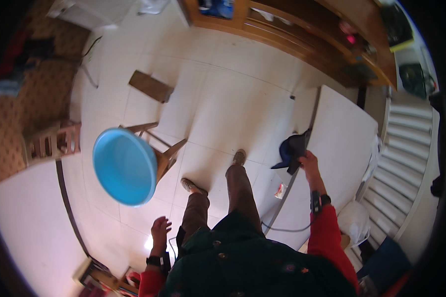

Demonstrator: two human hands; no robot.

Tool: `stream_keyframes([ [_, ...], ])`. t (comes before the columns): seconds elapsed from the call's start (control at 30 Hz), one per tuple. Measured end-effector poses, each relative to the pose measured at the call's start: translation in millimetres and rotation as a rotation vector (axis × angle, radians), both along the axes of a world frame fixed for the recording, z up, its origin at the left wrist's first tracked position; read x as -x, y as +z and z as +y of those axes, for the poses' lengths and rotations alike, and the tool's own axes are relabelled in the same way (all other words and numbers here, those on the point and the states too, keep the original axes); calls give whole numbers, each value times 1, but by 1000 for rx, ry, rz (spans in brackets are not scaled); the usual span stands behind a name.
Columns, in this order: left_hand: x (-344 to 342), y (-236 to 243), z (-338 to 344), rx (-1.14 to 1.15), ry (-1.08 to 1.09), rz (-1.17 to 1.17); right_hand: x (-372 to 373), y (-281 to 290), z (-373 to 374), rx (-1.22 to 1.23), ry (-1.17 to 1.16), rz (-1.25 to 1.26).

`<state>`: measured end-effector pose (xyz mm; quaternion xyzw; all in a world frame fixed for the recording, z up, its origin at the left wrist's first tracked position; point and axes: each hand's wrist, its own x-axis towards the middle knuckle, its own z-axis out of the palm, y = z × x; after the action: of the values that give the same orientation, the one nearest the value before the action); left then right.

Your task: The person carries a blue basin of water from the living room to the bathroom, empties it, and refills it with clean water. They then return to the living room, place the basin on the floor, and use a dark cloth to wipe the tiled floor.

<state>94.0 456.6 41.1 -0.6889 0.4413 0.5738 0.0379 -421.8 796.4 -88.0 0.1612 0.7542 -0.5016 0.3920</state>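
Observation:
My right hand (308, 164) is closed on a dark blue and black cloth (293, 148) at the left edge of a white tabletop (339, 133). Part of the cloth hangs over that edge; whether it is a garment or a rag I cannot make out. My left hand (160, 229) hangs low beside my leg with its fingers apart and nothing in it. Beyond that hand, a light blue plastic basin (126, 166) rests on a wooden stool (169, 157). No contents show inside the basin.
On the pale tiled floor lies a small wooden bench (150, 86). A brown wooden cabinet (282, 34) lines the far side. White radiator fins (399, 153) run along the right, near a white plastic bag (354, 221). A thin dark cable (287, 229) passes beside my right leg.

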Motion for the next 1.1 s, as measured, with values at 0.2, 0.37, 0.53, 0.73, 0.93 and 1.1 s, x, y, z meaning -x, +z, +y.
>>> stream_keyframes([
  [0.2,-27,-29,-30,131,31,250,-93,142,-181,333,393,47],
  [0.37,-56,-30,-70,267,73,420,-190,218,-312,513,596,-62],
  [0.53,-82,-28,-117,343,109,493,-266,207,-425,628,792,-154],
  [0.73,-93,-58,-128,395,116,315,-300,68,-506,41,1251,360],
  [0.93,-84,-75,-114,357,316,290,-305,26,-544,239,1594,821],
  [1.1,-52,-83,-111,428,403,276,-332,26,-572,240,1988,1007],
])
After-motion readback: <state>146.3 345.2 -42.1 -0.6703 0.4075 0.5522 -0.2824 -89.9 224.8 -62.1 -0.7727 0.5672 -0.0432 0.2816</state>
